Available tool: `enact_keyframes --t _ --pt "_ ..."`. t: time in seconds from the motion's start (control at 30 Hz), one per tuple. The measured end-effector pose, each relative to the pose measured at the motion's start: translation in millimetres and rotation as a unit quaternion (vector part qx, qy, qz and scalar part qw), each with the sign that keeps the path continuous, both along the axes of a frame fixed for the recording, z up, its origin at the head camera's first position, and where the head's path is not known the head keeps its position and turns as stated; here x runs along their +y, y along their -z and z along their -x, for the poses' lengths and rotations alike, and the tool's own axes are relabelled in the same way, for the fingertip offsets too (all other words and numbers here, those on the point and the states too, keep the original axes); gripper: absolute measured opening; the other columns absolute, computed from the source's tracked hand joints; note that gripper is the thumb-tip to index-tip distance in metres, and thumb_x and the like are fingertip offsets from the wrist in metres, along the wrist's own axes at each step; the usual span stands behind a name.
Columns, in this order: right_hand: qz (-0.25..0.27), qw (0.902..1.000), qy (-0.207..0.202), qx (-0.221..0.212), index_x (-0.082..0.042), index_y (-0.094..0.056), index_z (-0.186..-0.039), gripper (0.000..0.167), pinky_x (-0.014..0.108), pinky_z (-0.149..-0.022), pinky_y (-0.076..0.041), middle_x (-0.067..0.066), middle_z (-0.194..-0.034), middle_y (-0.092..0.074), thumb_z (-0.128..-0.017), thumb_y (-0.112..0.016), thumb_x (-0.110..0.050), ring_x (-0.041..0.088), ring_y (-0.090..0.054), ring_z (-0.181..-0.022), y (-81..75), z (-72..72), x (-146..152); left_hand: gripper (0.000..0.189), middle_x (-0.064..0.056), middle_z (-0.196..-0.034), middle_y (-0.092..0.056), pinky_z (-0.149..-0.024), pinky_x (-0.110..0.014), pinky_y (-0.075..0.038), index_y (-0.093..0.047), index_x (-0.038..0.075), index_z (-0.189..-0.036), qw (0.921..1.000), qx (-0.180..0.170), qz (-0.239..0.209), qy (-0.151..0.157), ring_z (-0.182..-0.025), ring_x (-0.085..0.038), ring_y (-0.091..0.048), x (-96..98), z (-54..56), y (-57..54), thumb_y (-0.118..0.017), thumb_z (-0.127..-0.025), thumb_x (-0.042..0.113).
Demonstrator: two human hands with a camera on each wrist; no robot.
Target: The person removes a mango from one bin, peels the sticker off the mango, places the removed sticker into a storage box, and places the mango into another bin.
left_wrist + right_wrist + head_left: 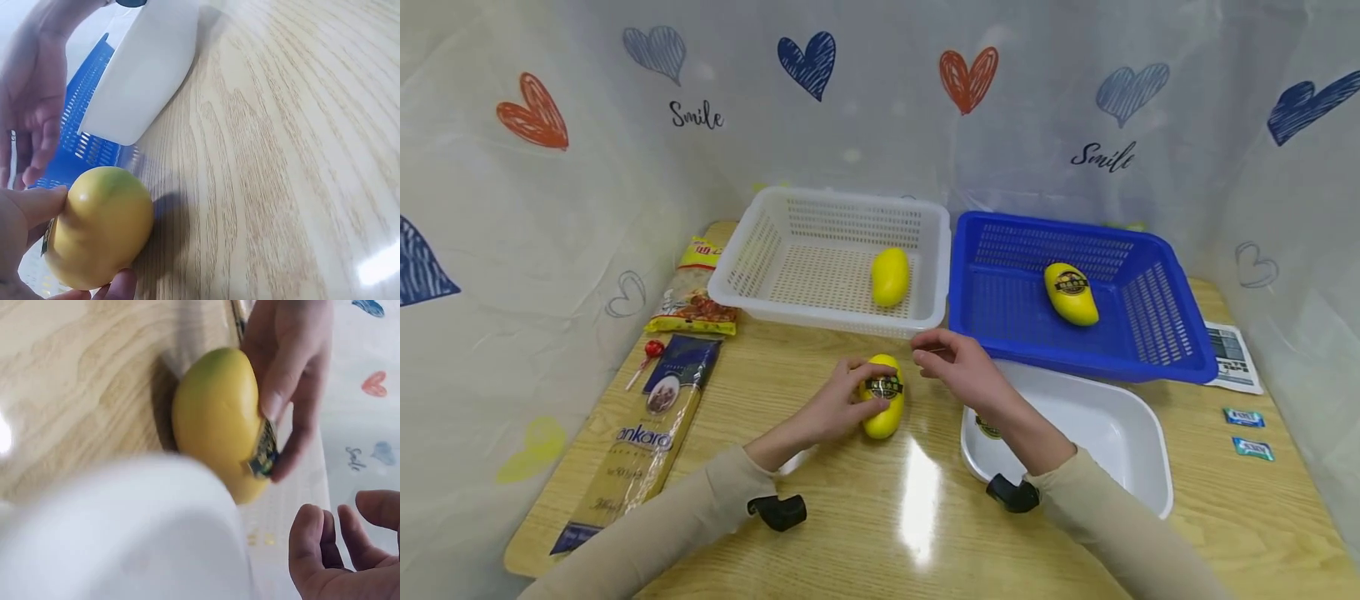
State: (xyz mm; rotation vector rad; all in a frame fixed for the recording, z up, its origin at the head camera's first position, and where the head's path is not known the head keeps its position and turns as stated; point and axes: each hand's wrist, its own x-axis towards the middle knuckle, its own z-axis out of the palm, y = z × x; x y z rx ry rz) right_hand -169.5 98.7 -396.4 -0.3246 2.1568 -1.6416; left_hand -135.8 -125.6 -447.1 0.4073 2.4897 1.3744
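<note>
My left hand (831, 406) holds a yellow mango (887, 410) on the wooden table, thumb on one side and fingers over its top. A black-and-gold label wraps part of the mango, and its tip looks greenish in the right wrist view. My right hand (962, 369) hovers to the right of it with loosely bent fingers and nothing between them. Under the right forearm lies a white tray (1120, 433), in which a black-and-gold label (988, 427) shows, partly hidden by the arm.
Behind stand a white basket (820, 275) with a yellow mango (891, 277) and a blue basket (1007, 308) with a labelled mango (1078, 308). Left are a pasta packet (651, 425), a lollipop (654, 348) and a snack bag (692, 292). Small blue wrapped sweets (1252, 449) lie right.
</note>
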Motion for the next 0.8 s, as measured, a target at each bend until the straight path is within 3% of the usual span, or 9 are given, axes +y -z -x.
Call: enact_keyframes --t 0.23,0.33,0.5,0.8 --pt "-0.011 0.9999 -0.007 0.004 0.004 -0.057 -0.126 0.034 0.044 -0.092 -0.051 0.018 -0.125 -0.059 -0.098 -0.059 -0.016 0.035 -0.061 -0.108 13.6 4.5 -13 0.058 -0.016 -0.131 -0.043 -0.095 -0.047 -0.043 -0.051 0.019 -0.140 0.9988 -0.025 -0.015 -0.040 -0.115 -0.030 -0.048 0.8 3.4 -1.0 -0.075 -0.087 0.021" --pt "-0.036 0.9992 -0.002 0.015 0.000 -0.061 -0.123 0.030 0.040 -0.089 -0.052 0.013 -0.120 -0.063 -0.097 -0.061 -0.014 0.031 -0.062 -0.106 18.1 6.2 -18 0.060 -0.016 -0.134 -0.043 -0.091 -0.045 -0.046 -0.050 0.017 -0.141 0.9978 -0.039 -0.027 -0.046 -0.115 -0.032 -0.050 -0.7 4.8 -0.4 -0.075 -0.087 0.022" --pt "-0.070 0.9973 -0.001 0.021 -0.004 -0.065 -0.119 0.027 0.036 -0.086 -0.052 0.010 -0.114 -0.066 -0.094 -0.065 -0.014 0.026 -0.062 -0.104 24.9 8.1 -23 0.061 -0.015 -0.143 -0.040 -0.094 -0.047 -0.044 -0.050 0.019 -0.142 0.9960 -0.062 -0.040 -0.050 -0.120 -0.035 -0.048 -3.3 7.3 -0.7 -0.075 -0.086 0.025" --pt "-0.118 0.9926 0.001 0.030 -0.004 -0.068 -0.113 0.025 0.033 -0.081 -0.053 0.006 -0.102 -0.068 -0.091 -0.068 -0.015 0.024 -0.064 -0.099 28.7 5.9 -30 0.065 -0.014 -0.143 -0.042 -0.090 -0.044 -0.045 -0.050 0.019 -0.143 0.9939 -0.079 -0.067 -0.038 -0.118 -0.036 -0.049 -6.1 8.9 1.3 -0.078 -0.085 0.024"
